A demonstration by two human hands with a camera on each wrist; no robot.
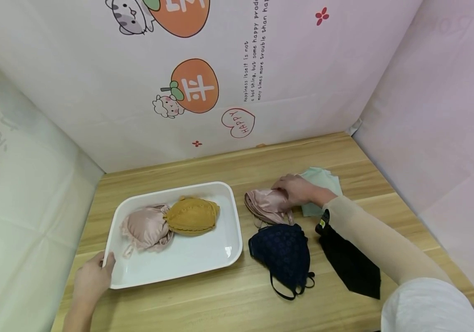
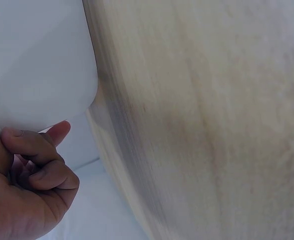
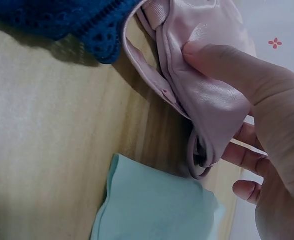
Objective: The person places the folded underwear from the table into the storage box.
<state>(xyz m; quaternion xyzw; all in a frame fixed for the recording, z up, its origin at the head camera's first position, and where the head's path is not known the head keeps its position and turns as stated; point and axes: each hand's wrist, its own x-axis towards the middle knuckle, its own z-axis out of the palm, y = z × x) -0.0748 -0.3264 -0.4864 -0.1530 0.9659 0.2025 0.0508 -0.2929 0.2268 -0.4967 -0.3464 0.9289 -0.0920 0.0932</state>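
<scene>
Pinching pink bra (image 1: 263, 200): my right hand (image 1: 297, 189); it's between tray (image 1: 204, 256) and green cloth (image 1: 322, 179) (a fuller grip might gather its loose band (image 3: 163, 91)).
Tray: held near one corner by my left hand (image 1: 91, 279), best kept steady.

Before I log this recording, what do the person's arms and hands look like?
The left hand and right hand are both ungloved. On the right, a snug beige sleeve runs from the wrist to a white sleeve. No sleeve shows on the left.
</scene>
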